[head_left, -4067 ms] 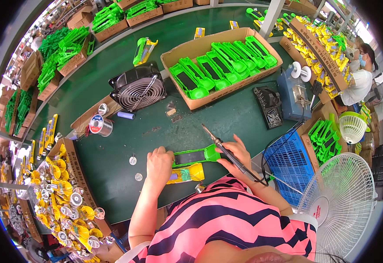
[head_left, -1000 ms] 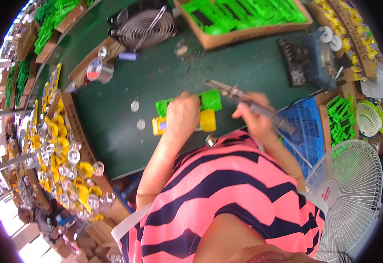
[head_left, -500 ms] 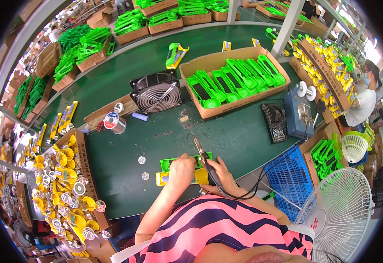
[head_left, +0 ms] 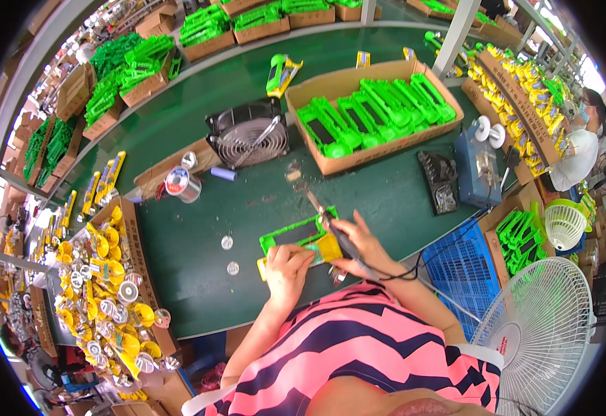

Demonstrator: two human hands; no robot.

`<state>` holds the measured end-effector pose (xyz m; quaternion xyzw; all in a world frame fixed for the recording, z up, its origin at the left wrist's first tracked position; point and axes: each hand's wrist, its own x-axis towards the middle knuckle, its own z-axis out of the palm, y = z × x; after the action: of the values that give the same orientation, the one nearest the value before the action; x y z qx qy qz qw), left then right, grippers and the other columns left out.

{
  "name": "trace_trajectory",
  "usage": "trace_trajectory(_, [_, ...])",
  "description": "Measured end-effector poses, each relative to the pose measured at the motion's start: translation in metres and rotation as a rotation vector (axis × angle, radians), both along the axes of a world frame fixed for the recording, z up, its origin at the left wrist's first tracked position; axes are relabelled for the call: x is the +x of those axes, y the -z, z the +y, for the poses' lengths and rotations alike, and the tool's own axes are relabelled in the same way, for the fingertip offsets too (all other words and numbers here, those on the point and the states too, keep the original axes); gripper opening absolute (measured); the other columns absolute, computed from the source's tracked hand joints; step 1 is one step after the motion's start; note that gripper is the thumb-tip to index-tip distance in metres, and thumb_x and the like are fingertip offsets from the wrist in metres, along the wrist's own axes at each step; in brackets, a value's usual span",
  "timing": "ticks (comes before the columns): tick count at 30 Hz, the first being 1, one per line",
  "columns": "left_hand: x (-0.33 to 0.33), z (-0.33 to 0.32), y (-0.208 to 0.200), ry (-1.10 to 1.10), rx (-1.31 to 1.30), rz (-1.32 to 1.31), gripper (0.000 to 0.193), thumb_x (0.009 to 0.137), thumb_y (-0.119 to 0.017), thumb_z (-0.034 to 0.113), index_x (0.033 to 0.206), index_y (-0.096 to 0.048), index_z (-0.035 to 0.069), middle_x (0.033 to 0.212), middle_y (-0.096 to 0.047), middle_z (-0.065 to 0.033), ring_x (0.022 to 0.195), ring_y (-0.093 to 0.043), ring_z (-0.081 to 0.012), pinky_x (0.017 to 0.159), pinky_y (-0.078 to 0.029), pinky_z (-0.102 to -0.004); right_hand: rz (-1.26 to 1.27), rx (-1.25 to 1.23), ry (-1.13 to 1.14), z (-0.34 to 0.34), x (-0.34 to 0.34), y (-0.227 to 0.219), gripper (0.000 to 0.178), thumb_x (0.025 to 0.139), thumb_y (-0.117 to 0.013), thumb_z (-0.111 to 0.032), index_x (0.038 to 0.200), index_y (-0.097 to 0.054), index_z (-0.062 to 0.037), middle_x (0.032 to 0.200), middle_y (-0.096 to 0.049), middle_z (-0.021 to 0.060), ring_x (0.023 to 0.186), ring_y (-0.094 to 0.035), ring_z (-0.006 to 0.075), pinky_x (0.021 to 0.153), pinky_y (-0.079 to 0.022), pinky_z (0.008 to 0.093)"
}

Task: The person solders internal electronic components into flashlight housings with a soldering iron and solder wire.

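Note:
My right hand [head_left: 367,251] is closed round a soldering iron [head_left: 343,240], its metal tip raised toward the far left over the bench. Closed fingers of my left hand [head_left: 289,272] grip a yellow plastic lamp part [head_left: 327,248] with a small green piece on it. The right hand's fingers also lie against the right end of that yellow part. Just beyond it sits a green plastic lamp housing [head_left: 275,240] with a dark panel. The left fingertips hide part of the yellow piece.
Two small round discs [head_left: 227,243] lie left of my hands. Farther back are a solder spool [head_left: 184,186], a black metal fan [head_left: 251,135] and a cardboard box [head_left: 331,165] of green housings. A box of yellow parts [head_left: 135,249] stands left; a blue soldering station [head_left: 478,170] stands right.
The green housing has tilted, its right end now farther away. My left hand has moved down and grips the yellow part. The right hand has shifted slightly right with the iron.

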<state>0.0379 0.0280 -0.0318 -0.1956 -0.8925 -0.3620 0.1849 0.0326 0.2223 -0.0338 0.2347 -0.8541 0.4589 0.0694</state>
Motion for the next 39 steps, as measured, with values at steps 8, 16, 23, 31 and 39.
trace_trajectory(8, [-0.014,-0.005,-0.008,0.067,0.071,-0.169,0.009,0.062,-0.069,0.005,0.069,-0.063,0.005,0.088,-0.054,-0.0076,0.079,-0.052,-0.023,0.066,-0.044,-0.0329,0.237,0.009,0.291,0.012,0.023,-0.019,0.026,0.066,-0.071,-0.009,0.088,-0.058,-0.0027,0.068,-0.062,0.0066,0.069,-0.062,0.019,0.1,-0.027,0.0487])
trace_trajectory(16, [-0.02,0.0,-0.008,0.057,0.085,-0.241,0.009,0.06,-0.066,-0.002,0.066,-0.06,0.0,0.086,-0.053,-0.0092,0.078,-0.055,-0.0201,0.063,-0.051,-0.027,0.07,-0.5,0.389,0.006,0.053,0.016,0.017,0.075,-0.057,0.003,0.091,-0.053,0.0059,0.104,-0.054,0.0212,0.062,-0.062,0.0154,0.08,-0.05,0.0301])
trace_trajectory(23, [-0.016,0.001,-0.01,0.025,0.039,-0.23,0.008,0.059,-0.065,-0.001,0.064,-0.059,0.001,0.084,-0.054,-0.0081,0.078,-0.054,-0.0213,0.064,-0.049,-0.0292,-0.066,-0.642,0.452,-0.003,0.059,0.021,0.019,0.075,-0.056,0.004,0.093,-0.052,0.0056,0.117,-0.045,0.0227,0.063,-0.061,0.0128,0.056,-0.052,0.019])
trace_trajectory(31, [-0.018,0.003,-0.013,0.021,0.003,-0.226,0.008,0.059,-0.065,0.0,0.064,-0.059,0.002,0.083,-0.054,-0.0074,0.078,-0.054,-0.0223,0.063,-0.047,-0.0306,-0.093,-0.642,0.437,-0.003,0.057,0.025,0.02,0.075,-0.057,0.004,0.095,-0.052,0.0056,0.121,-0.042,0.0227,0.065,-0.061,0.0136,0.057,-0.052,0.0196])
trace_trajectory(39, [-0.02,0.004,-0.019,0.024,-0.083,-0.261,0.008,0.06,-0.063,0.002,0.065,-0.057,0.002,0.083,-0.053,-0.0081,0.079,-0.053,-0.0252,0.067,-0.045,-0.0339,-0.117,-0.623,0.464,0.0,0.057,0.022,0.021,0.074,-0.059,0.004,0.094,-0.053,0.0053,0.102,-0.05,0.0193,0.066,-0.062,0.0148,0.077,-0.043,0.0292])
